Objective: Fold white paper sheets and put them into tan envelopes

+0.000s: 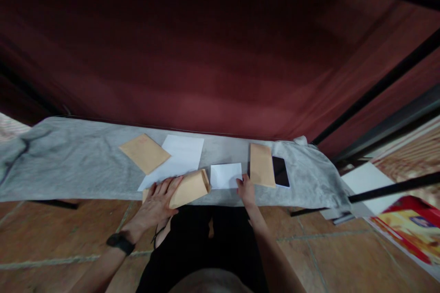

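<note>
My left hand (160, 199) lies over a brown envelope (189, 187), fingers across its top and thumb at the near edge. That envelope's mouth gapes toward the right. Just beside the mouth is a folded white paper (225, 175). My right hand (246, 190) has its thumb and forefinger closed on the paper's right edge. Further right lies a second brown envelope (262, 165). On the left, another brown envelope (145, 153) partly covers a larger white sheet (184, 150), whose near part runs behind my left hand.
A dark-screened phone (281, 171) sits by the right envelope. Grey cloth (85, 160) covers the narrow bench. Behind it hangs a dark red fabric (206, 78). Black metal bars (388, 84) slant along the right, above a red and yellow package (412, 229) on the tiled floor.
</note>
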Action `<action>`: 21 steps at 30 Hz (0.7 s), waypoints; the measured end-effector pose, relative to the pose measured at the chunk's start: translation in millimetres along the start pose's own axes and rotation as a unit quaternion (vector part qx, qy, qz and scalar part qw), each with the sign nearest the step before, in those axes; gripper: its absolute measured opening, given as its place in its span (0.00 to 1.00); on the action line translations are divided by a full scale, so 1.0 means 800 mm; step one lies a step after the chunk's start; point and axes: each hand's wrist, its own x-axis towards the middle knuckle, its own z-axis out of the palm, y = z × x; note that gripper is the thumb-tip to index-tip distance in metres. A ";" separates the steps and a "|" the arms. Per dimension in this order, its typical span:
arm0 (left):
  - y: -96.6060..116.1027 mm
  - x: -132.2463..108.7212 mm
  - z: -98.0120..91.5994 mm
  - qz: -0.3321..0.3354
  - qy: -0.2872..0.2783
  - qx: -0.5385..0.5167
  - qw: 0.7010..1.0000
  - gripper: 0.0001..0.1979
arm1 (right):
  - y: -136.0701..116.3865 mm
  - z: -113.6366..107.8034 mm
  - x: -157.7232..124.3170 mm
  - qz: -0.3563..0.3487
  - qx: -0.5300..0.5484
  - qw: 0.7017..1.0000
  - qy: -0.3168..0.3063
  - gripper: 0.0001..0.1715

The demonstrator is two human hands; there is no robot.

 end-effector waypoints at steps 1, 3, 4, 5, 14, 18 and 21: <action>-0.001 0.000 0.001 0.001 0.001 0.002 1.000 0.50 | 0.000 -0.003 0.001 0.000 0.023 1.000 0.003 0.08; -0.003 0.000 0.003 0.001 0.001 0.004 1.000 0.51 | -0.002 -0.010 0.001 -0.002 0.064 0.998 0.013 0.13; -0.003 0.000 0.004 0.001 0.001 0.005 1.000 0.51 | -0.004 -0.012 0.001 -0.006 0.086 0.996 0.019 0.15; -0.004 0.000 0.005 0.001 0.001 0.004 1.000 0.51 | -0.005 -0.014 -0.001 -0.012 0.114 0.993 0.022 0.17; -0.005 0.003 0.009 0.008 0.001 -0.006 1.000 0.52 | -0.014 -0.018 -0.026 -0.045 0.140 0.985 -0.085 0.09; -0.004 0.004 0.008 0.018 0.005 -0.006 1.000 0.53 | -0.014 -0.019 -0.020 -0.037 0.124 0.986 -0.104 0.08; -0.001 0.006 0.006 0.031 0.010 -0.011 0.999 0.53 | -0.015 -0.014 -0.017 -0.034 0.120 0.985 -0.119 0.08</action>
